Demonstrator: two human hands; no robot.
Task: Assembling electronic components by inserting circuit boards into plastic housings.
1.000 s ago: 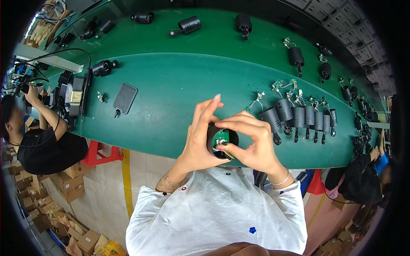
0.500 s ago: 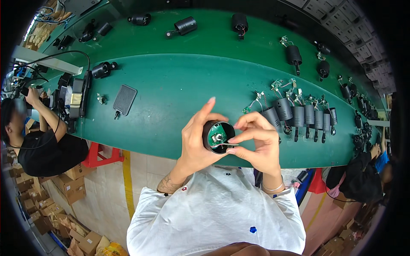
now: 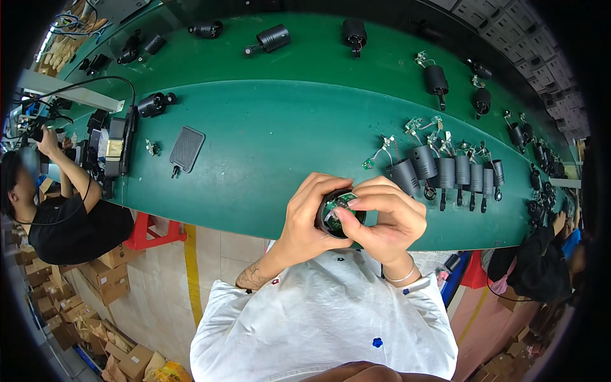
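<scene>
Just above my shirt, at the near edge of the bench, my left hand (image 3: 310, 213) wraps round a black cylindrical housing (image 3: 320, 220), its open end facing up. Inside the mouth a green circuit board (image 3: 344, 198) shows between my fingers. The thumb and index finger of my right hand (image 3: 386, 219) pinch at the board, while its other fingers curl over the housing's right side. My fingertips partly cover the small parts and wires inside.
Right of my hands stands a row of grey-black housings (image 3: 445, 172) with boards on wires. A dark mesh-faced panel (image 3: 188, 149) lies to the left on the green bench (image 3: 254, 140). More black housings (image 3: 273, 38) lie along the back. A person (image 3: 70, 210) sits far left by a red stool (image 3: 153, 232).
My right thumb and index finger have moved from the housing's right rim into its mouth, over the board. My left fingers have closed further round the housing, which has shifted slightly right and nearer.
</scene>
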